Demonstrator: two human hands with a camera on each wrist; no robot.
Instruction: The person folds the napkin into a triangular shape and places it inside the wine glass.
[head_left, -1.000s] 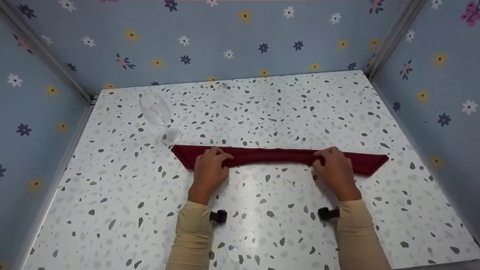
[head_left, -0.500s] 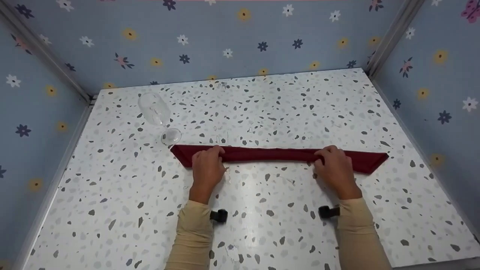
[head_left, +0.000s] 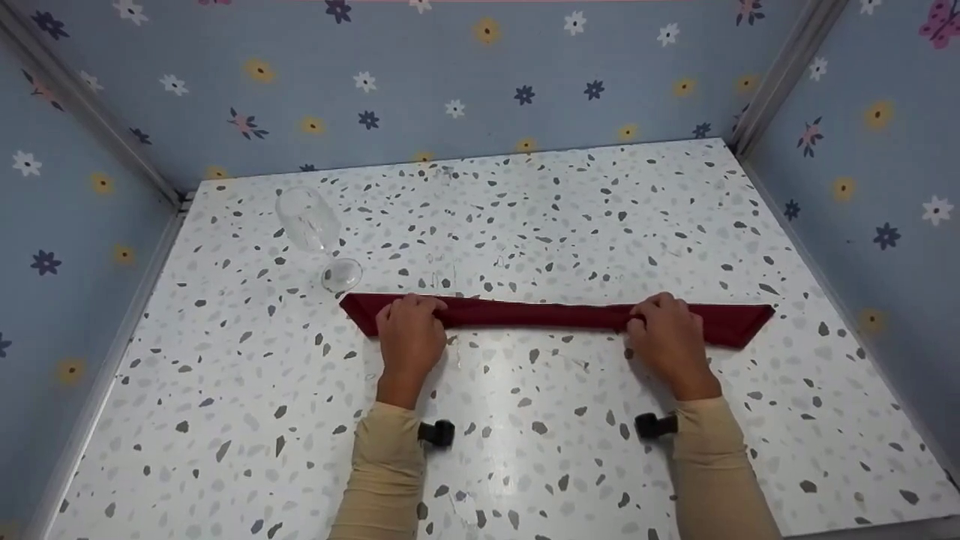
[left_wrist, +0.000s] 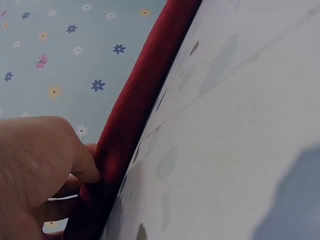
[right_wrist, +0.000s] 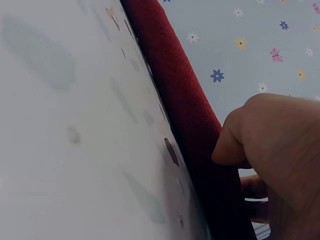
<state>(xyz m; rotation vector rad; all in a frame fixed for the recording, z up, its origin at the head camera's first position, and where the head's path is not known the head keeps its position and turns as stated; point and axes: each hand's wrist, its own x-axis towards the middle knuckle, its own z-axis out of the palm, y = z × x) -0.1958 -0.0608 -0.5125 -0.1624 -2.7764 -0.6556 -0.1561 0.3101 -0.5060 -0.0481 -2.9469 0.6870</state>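
One red cloth (head_left: 538, 316) was held near both ends

The left hand (head_left: 412, 337) had its fingers bent over the cloth, a little way in from the left end, with the thumb pressed to the near side. The right hand (head_left: 669, 346) held it in much the same way, short of the right end. Neither hand was spread; each was closed around cloth with the thumb against it, though the wrist views left some fingertips hidden behind the fabric.

The cloth lay as a long, narrow strip across the desk (head_left: 540, 480), running from one hand to the other. Between the hands it looked rounded, like a roll; outside them it was flatter, and both ends were cut off at a slant.

Ahead and to the left of the left hand, a clear wine glass (head_left: 307, 219) lay on its side. Its foot was just beside the cloth's left corner, and its bowl pointed away from the hands.

Tan sleeves (head_left: 382, 469) reached the wrists, each with a small black block (head_left: 439, 433) on its inner side. Beyond the hands stood a blue flowered wall (head_left: 420, 52).
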